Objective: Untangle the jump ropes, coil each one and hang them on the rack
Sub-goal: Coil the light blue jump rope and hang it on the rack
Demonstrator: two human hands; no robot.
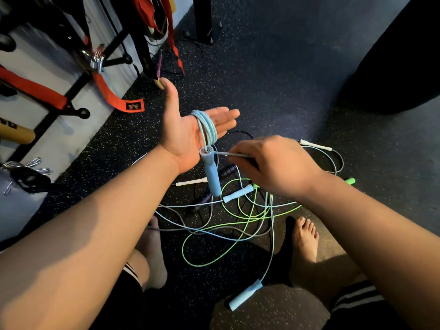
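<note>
Pinching the blue rope (pixel 208 125) in our right hand (pixel 271 165), we loop it round the straight, open fingers of our left hand (pixel 183 132), its handle (pixel 212 175) hanging below. Coiling seems midway. Next we must draw slack from the tangle (pixel 238 217) on the floor.

Gym floor and gear along the wall

A dark rubber floor (pixel 273 67) flecked with pale specks fills most of the view and meets a pale wall (pixel 62 139) on the left. An orange strap (pixel 112 96) trails down onto the floor, ending in a black label patch (pixel 134 106), with a metal buckle (pixel 97 61) higher up on it. More red straps (pixel 147 10) hang at the top. A black post (pixel 202 17) stands further back. A large dark rounded bulk (pixel 400 63) sits at the right. At the left edge are a tan wooden handle (pixel 16 133) and a bunch of metal clips (pixel 35 163).
</note>
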